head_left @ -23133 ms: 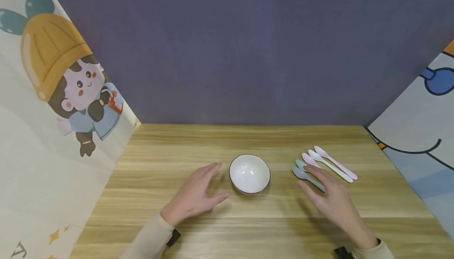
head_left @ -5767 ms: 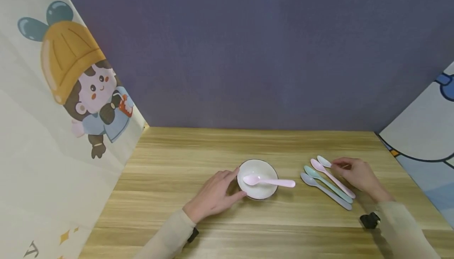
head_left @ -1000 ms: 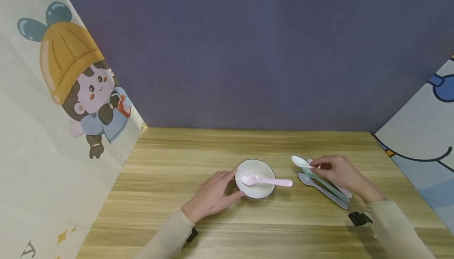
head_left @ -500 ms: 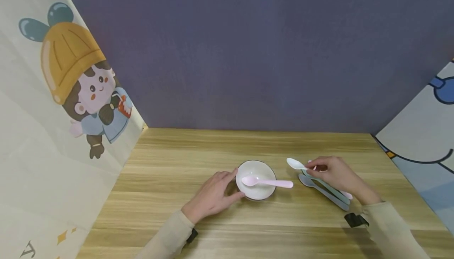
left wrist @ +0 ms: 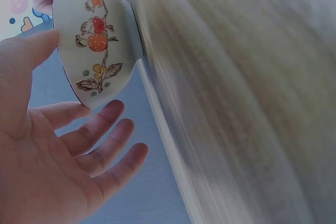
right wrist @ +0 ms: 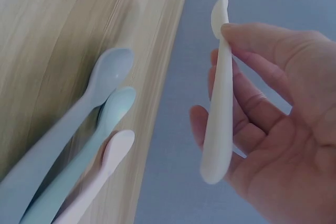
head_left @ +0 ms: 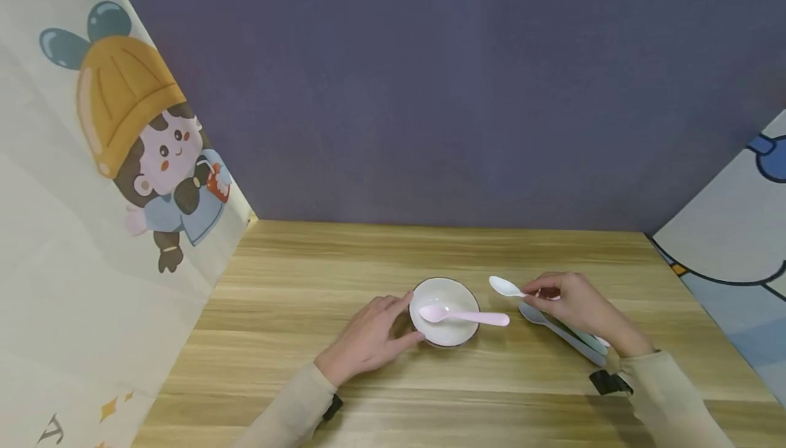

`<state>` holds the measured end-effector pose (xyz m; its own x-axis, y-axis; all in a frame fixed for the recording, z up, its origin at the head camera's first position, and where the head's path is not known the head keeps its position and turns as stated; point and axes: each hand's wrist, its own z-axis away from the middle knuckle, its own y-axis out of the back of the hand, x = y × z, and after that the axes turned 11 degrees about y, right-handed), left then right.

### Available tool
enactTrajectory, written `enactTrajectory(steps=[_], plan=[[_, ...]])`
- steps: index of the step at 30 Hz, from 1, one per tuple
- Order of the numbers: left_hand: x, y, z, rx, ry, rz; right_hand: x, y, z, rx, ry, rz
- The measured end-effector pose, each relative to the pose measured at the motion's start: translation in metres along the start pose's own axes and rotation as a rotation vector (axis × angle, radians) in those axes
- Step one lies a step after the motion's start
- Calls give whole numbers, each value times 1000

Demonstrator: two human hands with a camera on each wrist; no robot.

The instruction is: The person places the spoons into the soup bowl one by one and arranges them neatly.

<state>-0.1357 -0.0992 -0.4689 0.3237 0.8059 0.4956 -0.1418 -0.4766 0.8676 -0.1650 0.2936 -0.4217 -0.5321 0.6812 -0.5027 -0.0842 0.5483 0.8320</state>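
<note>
In the head view my right hand (head_left: 573,302) pinches a white spoon (head_left: 505,287) by its handle, bowl end pointing left. In the right wrist view the white spoon (right wrist: 218,124) is between thumb and fingers, raised off the table. My left hand (head_left: 367,340) touches the left rim of a white bowl (head_left: 432,335) with thumb and index fingertips, other fingers loosely extended. A fruit-and-leaf pattern shows on the bowl's outside (left wrist: 118,24) in the left wrist view. A pink spoon (head_left: 479,318) lies across the bowl, its handle jutting over the right rim.
Three spoons lie beneath my right hand: a grey-blue spoon (right wrist: 79,109), a mint green spoon (right wrist: 102,135) and a pale pink spoon (right wrist: 107,166). In the head view my hand partly covers them. The wooden table (head_left: 319,250) meets a dark blue-grey panel (head_left: 430,93) at its back.
Over the last second my right hand has carried the white spoon slightly left, toward the bowl. My left hand, the bowl and the pink spoon in it have stayed in place.
</note>
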Motion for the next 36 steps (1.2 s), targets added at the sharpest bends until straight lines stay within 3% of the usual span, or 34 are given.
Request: enactTrajectory(steps=[23, 36], plan=[[1, 1, 0, -15, 7, 6, -26, -4, -10, -34, 112, -18], [0, -1, -2, -5, -4, 4, -34, -4, -17, -84, 106, -48]])
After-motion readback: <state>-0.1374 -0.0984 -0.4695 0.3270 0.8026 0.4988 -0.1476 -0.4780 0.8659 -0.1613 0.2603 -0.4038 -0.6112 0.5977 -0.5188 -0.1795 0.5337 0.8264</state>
